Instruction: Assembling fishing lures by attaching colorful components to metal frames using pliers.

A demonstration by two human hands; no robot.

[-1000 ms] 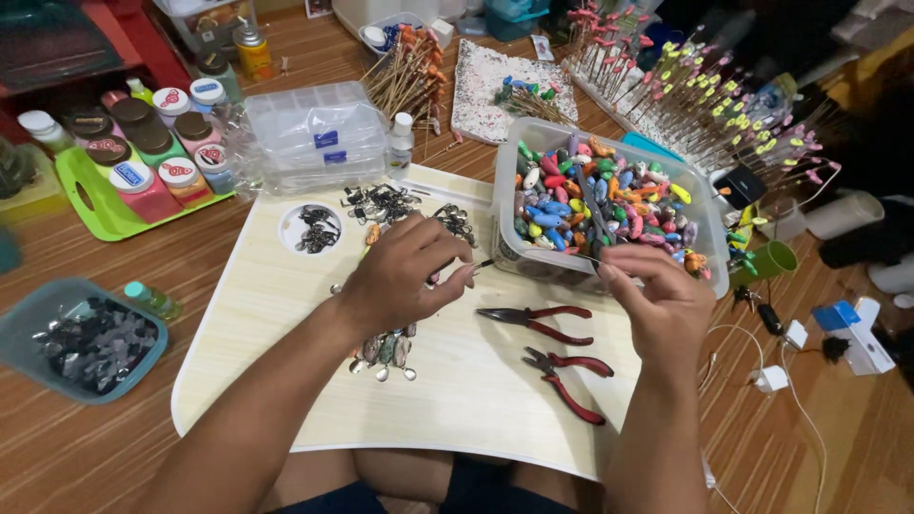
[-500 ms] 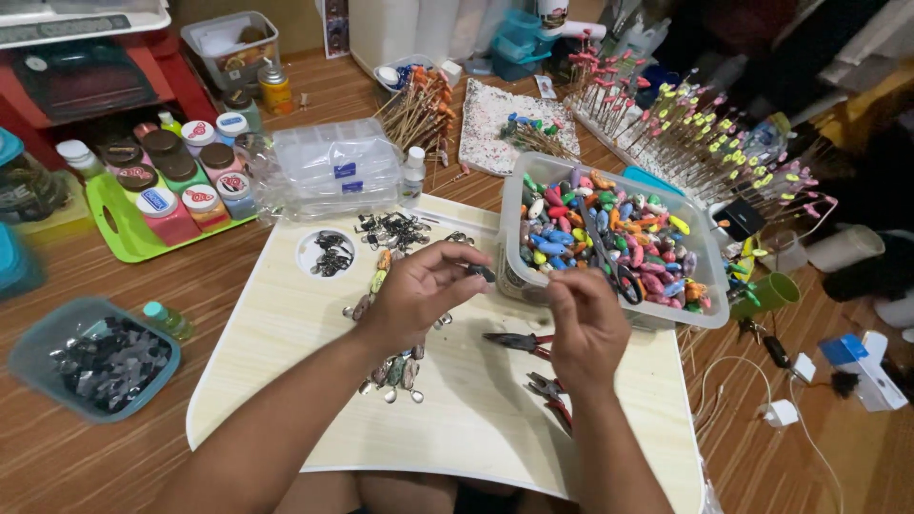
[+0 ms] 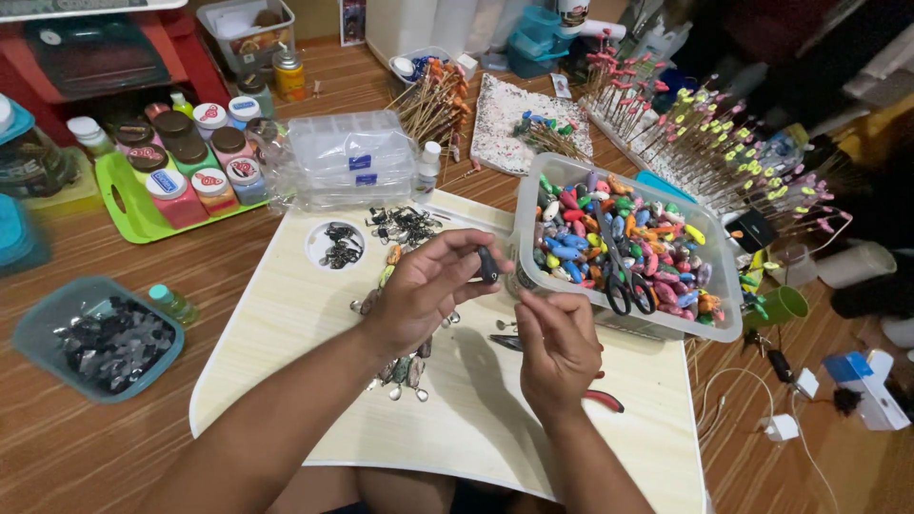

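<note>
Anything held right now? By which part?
Left hand pinches a small dark bead by its sides between thumb and fingers. Right hand has its fingers pinched together; what they hold is too small to tell.

Dark bead point(image 3: 487, 264); clear tub point(image 3: 721, 286) of many-coloured beads point(image 3: 581, 233) (red, blue, green, yellow); black-handled scissors point(image 3: 628, 286); pale cream board point(image 3: 286, 314); lime-green tray point(image 3: 129, 205); teal bowl point(image 3: 38, 319); brown wood-grain counter point(image 3: 57, 447).

A wooden floor point(image 3: 286, 257) carries a pale lap desk point(image 3: 286, 352). On the desk lie metal hooks point(image 3: 405, 226), finished lures point(image 3: 405, 369), red pliers point(image 3: 600, 395) and a clear tub point(image 3: 528, 190) of coloured beads. On the floor sit a green tray point(image 3: 119, 205) of jars, a blue tub point(image 3: 38, 319) and clear boxes point(image 3: 352, 157).
</note>
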